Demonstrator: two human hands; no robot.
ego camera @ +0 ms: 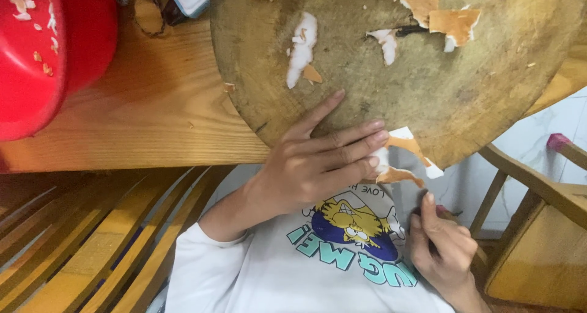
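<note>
Sweeping peel scraps toward the near rim of the round wooden chopping board (428, 74) looks like the step in hand, judged from how the left hand (312, 166) lies flat with its fingers (361, 143) spread and pressed on the board's edge. Holding nothing, that hand, its grip open and flat against the wood. Touching the fingertips, a clump of orange and white peel pieces (400, 160), partly hanging over the rim above the lap. Lower down, the right hand (443, 243), curled shut around a thin dark handle; what tool this is, cannot tell, too little showing. Calling next, probably, for a steady drag of the flat palm so the loose bits slide off together without scattering. Thin, curled and torn, these scraps: tan-orange on one face, white on the other. More of them farther up the board (302, 47), well apart from the hand. Board resting on a wooden table (153, 117), overhanging its edge. At the left, a red plastic basin (67, 50) with a few flecks inside.
</note>
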